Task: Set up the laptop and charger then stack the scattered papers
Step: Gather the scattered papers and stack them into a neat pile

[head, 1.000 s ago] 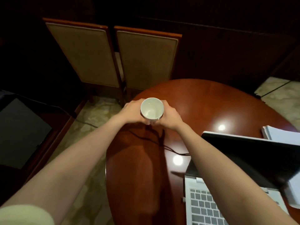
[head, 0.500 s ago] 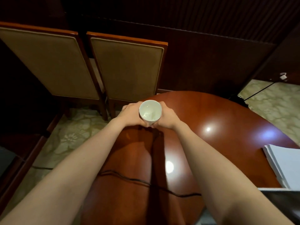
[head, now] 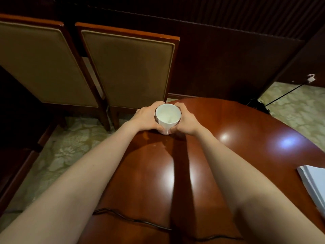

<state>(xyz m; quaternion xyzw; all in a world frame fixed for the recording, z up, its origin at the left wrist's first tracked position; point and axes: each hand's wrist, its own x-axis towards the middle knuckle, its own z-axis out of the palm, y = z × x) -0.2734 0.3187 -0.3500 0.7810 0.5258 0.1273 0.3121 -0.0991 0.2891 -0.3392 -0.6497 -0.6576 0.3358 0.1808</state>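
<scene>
Both hands wrap one white cup at the far left edge of the round red-brown wooden table. Left hand grips the cup's left side, fingers curled round the wall and close together. Right hand grips the right side the same way, its fingers curled on the wall. Thumbs sit toward the near side, low on the cup. Cup is upright with its mouth facing up. Inside, only the white wall and bottom show; cannot tell if any liquid is in it. Cup base is at table level, but contact with the top cannot be told.

Stack of white papers lies at the right edge of the table, well apart from the cup and partly cut by the frame. Black charger cable runs across the near part of the table, under both forearms, and drops off the left edge.

Two padded wooden chairs stand side by side beyond the table: left chair and right chair, the right one just behind the cup. Patterned floor shows to the left. A second black cord crosses the floor at far right.
</scene>
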